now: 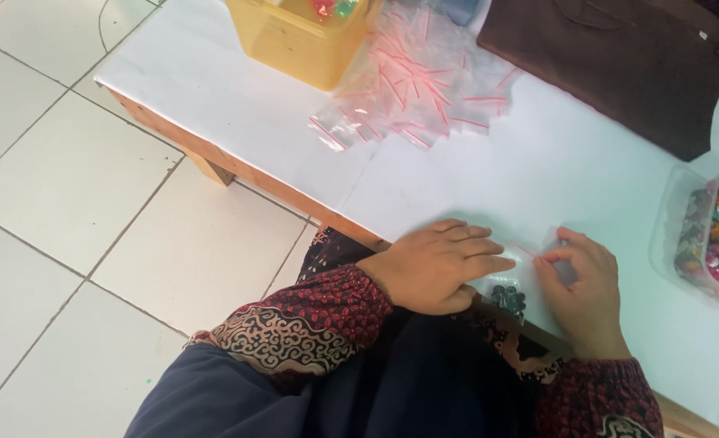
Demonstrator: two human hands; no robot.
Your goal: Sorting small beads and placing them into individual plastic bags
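A low table (238, 105) with a white top and a bare wooden edge runs slantwise across the view, one wooden leg (209, 169) showing beneath it. Under and beside it lies a floor (76, 203) of large pale tiles with dark grout lines, evenly and softly lit.

Bright, even daylight; soft shadows; slight overall blur; no harsh glare.

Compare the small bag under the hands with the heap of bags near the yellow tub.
The small bag lies alone at the table edge, pressed by both hands, and holds dark beads. The heap of bags sits loose and overlapping farther up the table, untouched, apparently unfilled. Both are clear plastic; the heap shows red seal strips.
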